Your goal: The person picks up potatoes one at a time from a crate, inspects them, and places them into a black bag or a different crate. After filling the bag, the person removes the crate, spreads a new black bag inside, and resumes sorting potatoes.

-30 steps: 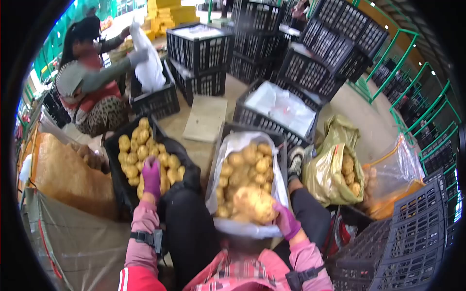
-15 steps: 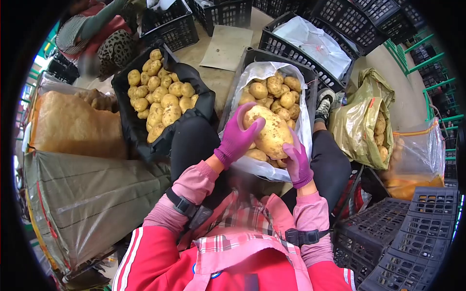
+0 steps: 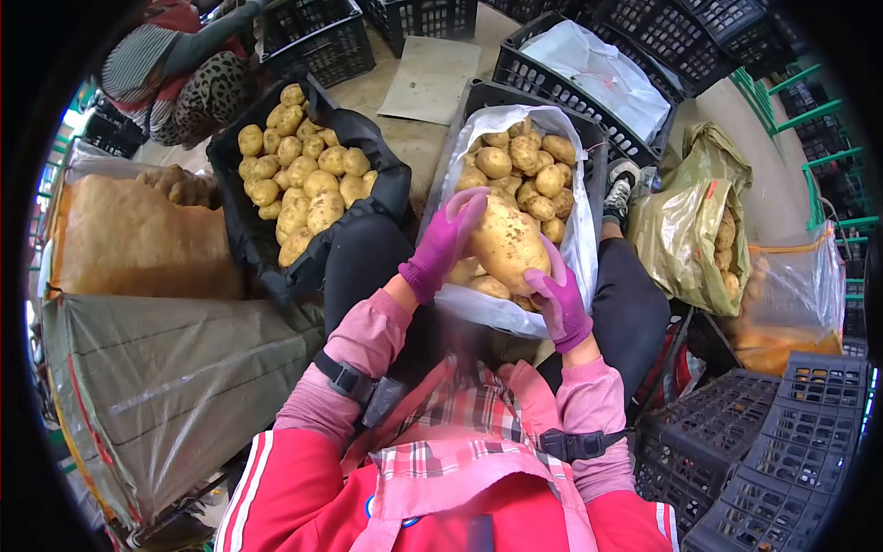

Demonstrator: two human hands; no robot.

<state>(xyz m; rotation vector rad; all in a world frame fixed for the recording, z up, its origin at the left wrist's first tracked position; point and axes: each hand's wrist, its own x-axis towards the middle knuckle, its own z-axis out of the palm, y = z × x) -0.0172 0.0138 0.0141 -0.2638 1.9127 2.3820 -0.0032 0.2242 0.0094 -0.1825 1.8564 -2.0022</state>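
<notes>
A large, dirt-speckled potato (image 3: 509,247) is held between both my gloved hands above a crate lined with white plastic (image 3: 578,267). My left hand (image 3: 448,244), in a purple glove, is curled against the potato's upper left side. From the lower right, my right hand (image 3: 561,299), gloved alike, grips its end with the thumb on top. Smaller potatoes (image 3: 524,166) fill the lined crate beneath. To the left, a crate lined with black cloth (image 3: 391,175) holds a heap of potatoes (image 3: 303,175).
A crate with a white plastic sheet (image 3: 598,74) stands beyond the lined crate. Cardboard (image 3: 432,78) lies on the floor. An opened sack of potatoes (image 3: 676,239) leans at right, near black crates (image 3: 708,414). Large sacks (image 3: 138,244) line the left; another person (image 3: 184,74) crouches at upper left.
The potato has turned slightly between my hands. My left thumb has moved off its top face, and my right fingers have shifted around its lower end. The other person's arm has moved.
</notes>
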